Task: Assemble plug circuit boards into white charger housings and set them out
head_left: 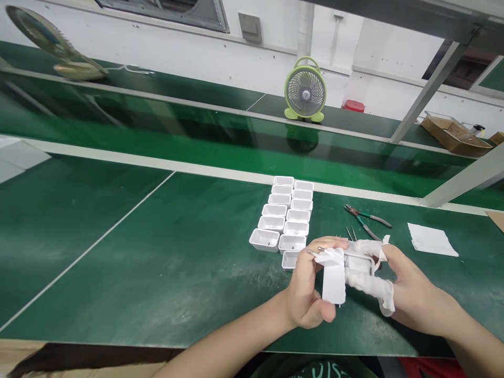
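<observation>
In front of my body, both hands hold a small white plastic box [359, 264]. My left hand [309, 289] is closed around its left side, its fingers reaching over the far edge. A folded white paper piece [334, 281] hangs by my left hand, and small metal-tipped ends [315, 251] stick out near its fingers; what they belong to is hidden. My right hand [409, 294] grips the box from the right with thumb and finger, both wrapped in loose white covers. Two rows of similar white boxes [271, 223] stand beyond my left hand, some with small dark bits inside.
Green-handled pliers [364, 215] lie beyond my right hand, near thin pointed metal tips [351, 232]. A white paper sheet [433, 240] is on the green table [157, 262] at right. A green fan [305, 92] stands on the back shelf, with a cardboard box [452, 135] to the right.
</observation>
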The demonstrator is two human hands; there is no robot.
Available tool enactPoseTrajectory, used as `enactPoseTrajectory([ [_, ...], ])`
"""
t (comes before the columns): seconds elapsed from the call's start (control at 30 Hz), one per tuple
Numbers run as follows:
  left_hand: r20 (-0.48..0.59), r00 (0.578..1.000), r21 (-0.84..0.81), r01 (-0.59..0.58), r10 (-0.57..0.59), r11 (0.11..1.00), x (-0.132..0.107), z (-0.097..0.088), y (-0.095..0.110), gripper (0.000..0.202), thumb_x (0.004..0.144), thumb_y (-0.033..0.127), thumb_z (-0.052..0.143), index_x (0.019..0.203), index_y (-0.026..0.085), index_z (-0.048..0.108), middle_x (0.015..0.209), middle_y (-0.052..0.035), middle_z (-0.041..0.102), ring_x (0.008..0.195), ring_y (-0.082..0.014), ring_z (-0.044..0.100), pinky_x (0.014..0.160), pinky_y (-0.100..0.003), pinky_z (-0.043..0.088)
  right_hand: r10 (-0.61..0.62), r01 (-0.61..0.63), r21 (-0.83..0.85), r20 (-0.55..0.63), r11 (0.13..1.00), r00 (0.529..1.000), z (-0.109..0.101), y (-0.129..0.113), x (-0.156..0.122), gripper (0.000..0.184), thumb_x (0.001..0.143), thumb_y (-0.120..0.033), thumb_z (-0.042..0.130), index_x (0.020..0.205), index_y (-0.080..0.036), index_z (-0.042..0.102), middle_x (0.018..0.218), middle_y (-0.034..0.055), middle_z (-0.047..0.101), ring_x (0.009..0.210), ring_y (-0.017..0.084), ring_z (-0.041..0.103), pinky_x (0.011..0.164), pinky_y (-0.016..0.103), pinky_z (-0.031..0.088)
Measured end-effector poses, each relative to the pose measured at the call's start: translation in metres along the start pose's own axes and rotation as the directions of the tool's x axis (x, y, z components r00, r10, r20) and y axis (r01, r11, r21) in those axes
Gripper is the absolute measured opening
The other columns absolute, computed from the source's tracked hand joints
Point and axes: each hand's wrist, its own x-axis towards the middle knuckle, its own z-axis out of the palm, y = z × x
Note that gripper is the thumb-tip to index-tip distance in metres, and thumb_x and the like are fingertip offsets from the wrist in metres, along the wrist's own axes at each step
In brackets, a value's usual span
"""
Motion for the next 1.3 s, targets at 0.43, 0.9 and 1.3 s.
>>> enactPoseTrajectory([
  [0.43,0.096,0.992,0.081,-0.086,0.079,0.993,0.006,-0.005,0.0,0.081,0.073,0.074,0.053,0.134,0.021,0.043,0.113,-0.0126,0.059,0.107,-0.0293,0.061,0.093,-0.046,0.053,0.076,-0.082,0.163,0.041,0.983,0.996,-0.003,0.0,-0.003,0.013,0.09,-0.035,0.055,0.095,-0.022,0.058,0.075,0.0019,0.063,0.059,0.016,0.057,0.049,0.026,0.05],
  [0.9,0.101,0.995,0.069,-0.021,0.014,0.997,0.006,-0.006,0.002,0.063,0.087,0.06,0.053,0.134,0.021,0.041,0.116,-0.0124,0.056,0.113,-0.0278,0.057,0.099,-0.046,0.049,-0.138,0.132,-0.085,-0.069,0.988,0.988,0.002,0.006,-0.002,0.012,0.091,-0.022,0.047,0.099,-0.023,0.056,0.082,0.0056,0.063,0.066,0.02,0.06,0.058,0.032,0.053],
  [1.3,-0.023,0.989,0.557,-0.107,0.144,0.823,0.024,-0.029,0.001,0.047,0.093,0.025,0.044,0.138,0.023,0.033,0.13,-0.0143,0.041,0.11,-0.0228,0.055,0.074,-0.035,0.06,0.464,-0.465,0.103,-0.4,0.88,0.79,-0.005,0.174,0.104,0.077,0.078,-0.016,0.056,0.147,-0.016,0.022,0.12,0.0163,0.05,0.074,0.02,0.059,0.084,0.047,0.053],
])
